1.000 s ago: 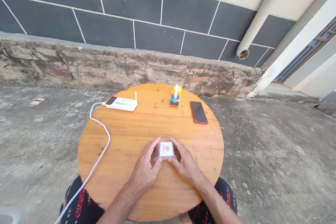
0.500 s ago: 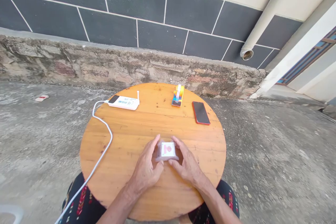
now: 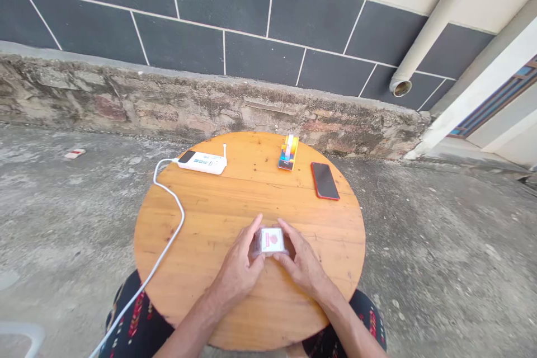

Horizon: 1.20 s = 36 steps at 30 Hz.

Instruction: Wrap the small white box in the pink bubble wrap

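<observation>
A small white box with a red print (image 3: 272,240), wrapped in clear plastic, is at the middle of the round wooden table (image 3: 235,207). My left hand (image 3: 240,260) curves around its left side, thumb at the near corner and fingers at the far one. On the right side my right hand (image 3: 304,263) grips it the same way, thumb low and fingers at the top. Both hands are closed on the wrapped box, and its side faces are partly hidden by them.
A white power strip (image 3: 203,161) with a white cable (image 3: 174,240) lies at the table's back left. At the back right are a yellow tape dispenser (image 3: 288,152) and a red-edged phone (image 3: 325,181). A stone-based wall (image 3: 188,103) stands behind.
Both hands have drawn closer around the box, and the loose plastic at its sides is pressed in. The whole view has shifted slightly, so the table sits a little further right.
</observation>
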Tool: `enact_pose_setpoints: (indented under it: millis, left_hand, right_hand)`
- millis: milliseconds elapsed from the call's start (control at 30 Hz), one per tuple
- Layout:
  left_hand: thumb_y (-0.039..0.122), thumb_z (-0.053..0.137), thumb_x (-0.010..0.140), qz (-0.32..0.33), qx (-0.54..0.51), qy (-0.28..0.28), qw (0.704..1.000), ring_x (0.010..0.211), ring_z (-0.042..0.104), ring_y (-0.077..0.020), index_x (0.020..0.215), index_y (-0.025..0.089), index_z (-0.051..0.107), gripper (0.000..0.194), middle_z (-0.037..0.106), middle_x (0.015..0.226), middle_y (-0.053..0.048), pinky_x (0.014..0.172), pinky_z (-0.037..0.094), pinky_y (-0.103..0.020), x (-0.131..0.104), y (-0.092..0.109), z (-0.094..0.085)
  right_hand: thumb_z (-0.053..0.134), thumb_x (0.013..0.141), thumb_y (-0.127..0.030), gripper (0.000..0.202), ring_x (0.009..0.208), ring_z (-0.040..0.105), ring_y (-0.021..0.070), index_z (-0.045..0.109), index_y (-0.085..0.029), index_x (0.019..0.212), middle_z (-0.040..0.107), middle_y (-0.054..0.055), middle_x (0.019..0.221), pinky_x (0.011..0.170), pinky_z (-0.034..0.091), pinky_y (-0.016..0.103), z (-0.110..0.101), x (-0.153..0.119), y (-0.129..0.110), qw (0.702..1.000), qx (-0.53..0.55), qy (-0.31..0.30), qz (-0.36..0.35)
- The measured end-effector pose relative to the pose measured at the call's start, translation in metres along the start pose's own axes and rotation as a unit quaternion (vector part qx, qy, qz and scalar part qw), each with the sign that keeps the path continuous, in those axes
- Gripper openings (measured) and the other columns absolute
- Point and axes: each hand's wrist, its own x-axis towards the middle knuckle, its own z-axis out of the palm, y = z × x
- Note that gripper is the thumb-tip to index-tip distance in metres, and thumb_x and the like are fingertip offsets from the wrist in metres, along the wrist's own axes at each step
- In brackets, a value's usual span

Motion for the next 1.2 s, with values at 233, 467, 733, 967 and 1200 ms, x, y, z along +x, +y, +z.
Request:
enact_pose_setpoints:
  millis: [233,467,733,967,1200]
  left_hand:
    - [0.009,0.048,0.077,-0.002,-0.002,0.002,1.000,0.118,0.051,-0.0193,0.144,0.027,0.027,0.072,0.053,0.128,-0.005,0.103,0.042,-0.037,0.0019,0.0004,-0.0011]
    - [0.009,0.046,0.080,0.027,0.025,0.004,0.999,0.126,0.044,-0.0213,0.143,0.025,0.029,0.067,0.046,0.138,-0.008,0.107,0.038,-0.040,0.0000,0.0007,-0.0012]
    - [0.007,0.043,0.082,0.090,0.041,-0.014,0.995,0.126,0.043,-0.0228,0.136,0.024,0.040,0.057,0.045,0.136,-0.009,0.107,0.039,-0.043,0.0018,0.0033,-0.0026]
    - [0.008,0.042,0.083,0.102,0.060,-0.026,0.993,0.123,0.045,-0.0227,0.126,0.023,0.053,0.047,0.045,0.132,-0.010,0.102,0.043,-0.040,0.0011,0.0043,-0.0034]
    - [0.007,0.043,0.082,0.109,0.065,-0.018,0.992,0.119,0.048,-0.0225,0.124,0.024,0.056,0.047,0.047,0.132,-0.009,0.100,0.046,-0.038,-0.0001,0.0026,-0.0033]
  right_hand:
    - [0.056,0.089,-0.027,0.062,0.125,0.044,0.0232,0.029,-0.029,0.144,0.047,0.005,0.139,0.105,0.037,0.042,0.0005,-0.0007,0.0039,1.000,0.001,-0.002,0.001]
    - [0.058,0.087,-0.029,0.064,0.129,0.041,0.0242,0.030,-0.027,0.144,0.042,0.006,0.143,0.107,0.035,0.043,-0.0005,-0.0012,-0.0015,1.000,0.001,0.004,0.021]
    - [0.055,0.088,-0.026,0.060,0.128,0.042,0.0247,0.032,-0.026,0.143,0.045,0.007,0.140,0.108,0.035,0.045,-0.0013,0.0000,-0.0044,1.000,-0.001,0.000,-0.003]
    - [0.057,0.087,-0.024,0.058,0.126,0.044,0.0234,0.035,-0.026,0.141,0.047,0.006,0.138,0.106,0.037,0.043,-0.0005,0.0007,-0.0036,1.000,0.001,0.006,-0.006]
    - [0.057,0.087,-0.026,0.056,0.124,0.045,0.0244,0.038,-0.024,0.139,0.048,0.008,0.137,0.104,0.038,0.044,0.0003,0.0001,-0.0023,1.000,0.005,0.013,0.000]
